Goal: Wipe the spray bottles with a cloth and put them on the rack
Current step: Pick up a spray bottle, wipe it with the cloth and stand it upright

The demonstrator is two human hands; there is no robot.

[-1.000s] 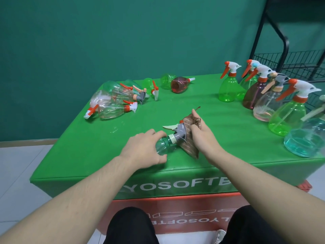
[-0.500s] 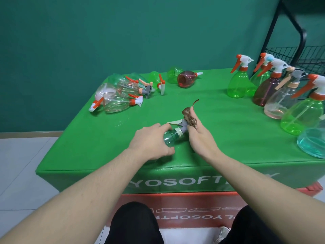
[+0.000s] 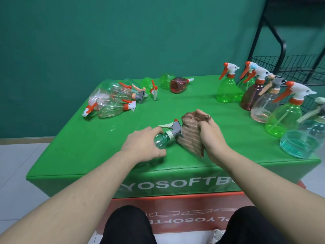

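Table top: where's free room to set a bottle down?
Bare table centre, between the lying bottles back left and the standing bottles along the right. Also the near-left corner, left of the left hand. Right edge is crowded.

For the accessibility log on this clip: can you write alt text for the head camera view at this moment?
A person's left hand grips a teal spray bottle lying on a green table while the right hand holds a brown cloth against its grey nozzle. More bottles lie at the far left; others stand at the right near a black wire rack.
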